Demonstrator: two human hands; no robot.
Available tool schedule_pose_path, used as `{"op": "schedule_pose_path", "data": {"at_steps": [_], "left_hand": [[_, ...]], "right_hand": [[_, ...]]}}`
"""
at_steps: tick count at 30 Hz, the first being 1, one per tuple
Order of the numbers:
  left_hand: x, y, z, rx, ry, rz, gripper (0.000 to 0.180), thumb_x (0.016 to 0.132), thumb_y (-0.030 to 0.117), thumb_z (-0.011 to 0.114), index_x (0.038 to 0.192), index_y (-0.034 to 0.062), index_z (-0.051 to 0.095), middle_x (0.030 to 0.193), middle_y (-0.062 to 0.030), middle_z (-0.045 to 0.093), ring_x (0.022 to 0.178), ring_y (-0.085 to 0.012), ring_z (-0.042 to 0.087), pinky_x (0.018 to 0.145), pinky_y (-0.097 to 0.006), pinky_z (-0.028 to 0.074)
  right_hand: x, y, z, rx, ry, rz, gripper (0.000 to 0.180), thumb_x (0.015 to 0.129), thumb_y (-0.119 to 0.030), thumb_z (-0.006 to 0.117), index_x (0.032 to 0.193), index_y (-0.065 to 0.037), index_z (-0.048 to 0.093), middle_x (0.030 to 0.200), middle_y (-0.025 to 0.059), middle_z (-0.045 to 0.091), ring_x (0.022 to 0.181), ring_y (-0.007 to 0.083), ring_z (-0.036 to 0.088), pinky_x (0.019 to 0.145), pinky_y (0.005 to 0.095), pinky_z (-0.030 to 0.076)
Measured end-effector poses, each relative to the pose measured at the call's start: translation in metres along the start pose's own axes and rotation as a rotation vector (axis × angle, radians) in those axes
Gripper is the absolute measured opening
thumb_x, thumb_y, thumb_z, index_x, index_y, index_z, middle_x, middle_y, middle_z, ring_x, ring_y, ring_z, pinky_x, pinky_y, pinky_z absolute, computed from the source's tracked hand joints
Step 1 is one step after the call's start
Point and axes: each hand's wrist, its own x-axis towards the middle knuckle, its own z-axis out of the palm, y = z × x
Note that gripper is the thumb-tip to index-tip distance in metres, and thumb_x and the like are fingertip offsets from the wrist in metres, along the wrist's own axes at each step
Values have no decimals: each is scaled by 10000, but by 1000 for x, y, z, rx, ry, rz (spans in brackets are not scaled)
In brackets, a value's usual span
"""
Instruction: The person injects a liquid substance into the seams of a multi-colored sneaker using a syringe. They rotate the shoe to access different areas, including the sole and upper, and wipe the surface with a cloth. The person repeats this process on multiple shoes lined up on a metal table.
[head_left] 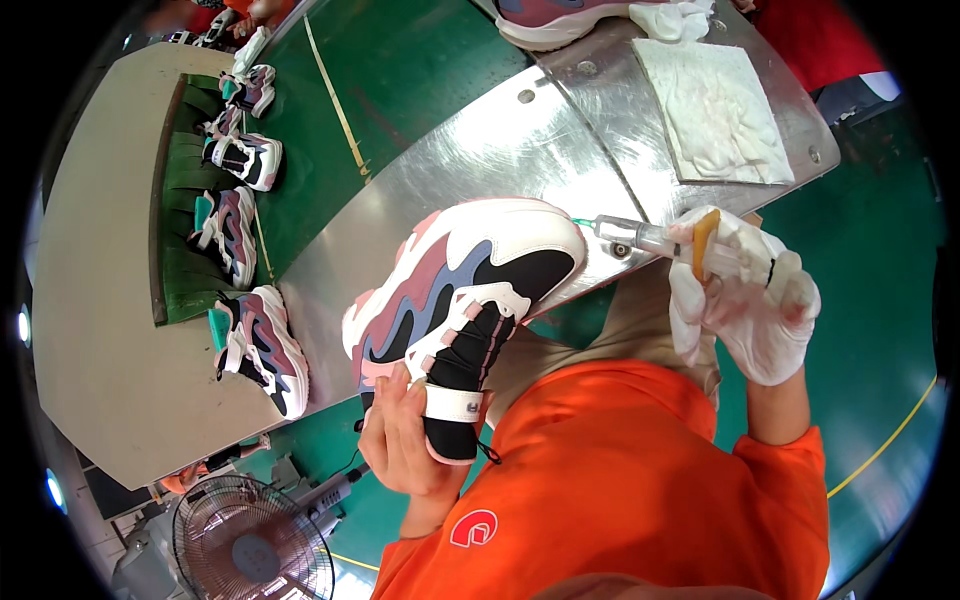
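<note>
My left hand, bare, grips a sneaker by its heel and ankle opening. The shoe is white, mauve, blue and black, tilted with its toe to the upper right, over the near edge of a metal worktop. My right hand, in a white glove, is closed around a clear syringe with an amber-coloured flange. A thin green tip on the syringe reaches the edge of the sneaker's toe, where sole and upper meet. Whether the tip touches or only hovers there, I cannot tell.
The metal worktop bears a white cloth on a pad and another shoe at the far edge. On the left, several similar sneakers line a green belt. A fan stands at lower left.
</note>
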Motion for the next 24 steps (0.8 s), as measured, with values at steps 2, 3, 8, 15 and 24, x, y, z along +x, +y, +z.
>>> {"op": "schedule_pose_path", "data": {"at_steps": [2, 3, 8, 15, 24], "left_hand": [[0, -1, 0, -20, 4, 2, 709, 675, 367, 904, 1196, 5, 588, 1175, -159, 683, 1060, -325, 650, 920, -367, 469], [2, -1, 0, -26, 5, 3, 708, 674, 366, 905, 1194, 5, 589, 1176, -161, 682, 1058, -326, 650, 917, -366, 470], [10, -3, -2, 12, 28, 23, 535, 790, 447, 803, 1094, 41, 629, 1076, -133, 719, 957, -289, 658, 821, -330, 502], [39, -18, -11, -163, -85, -20, 677, 650, 361, 902, 1153, -2, 631, 1126, -145, 701, 956, -328, 664, 875, -373, 489], [85, -42, -3, -280, -178, -49, 658, 579, 334, 911, 1110, 47, 648, 999, -82, 701, 767, -270, 620, 700, -352, 479]], "right_hand": [[-1, -5, 9, -83, 41, 23, 1034, 667, -641, 745, 1263, 157, 466, 836, 174, 582, 563, 243, 556, 491, 315, 500], [-2, -7, 14, -123, 57, 26, 1039, 675, -656, 743, 1270, 147, 462, 842, 181, 581, 550, 235, 538, 480, 308, 484], [-8, -12, 32, -108, 108, 56, 831, 688, -416, 752, 1247, 151, 512, 795, 137, 589, 670, 246, 637, 572, 312, 555], [-12, 2, 29, -206, 15, 61, 869, 511, -61, 816, 1287, 152, 487, 846, 122, 596, 788, 239, 648, 707, 323, 569], [-1, 37, 9, -274, -179, -157, 723, 489, -67, 948, 1106, 42, 588, 1000, 170, 551, 888, 253, 618, 746, 355, 571]]}}
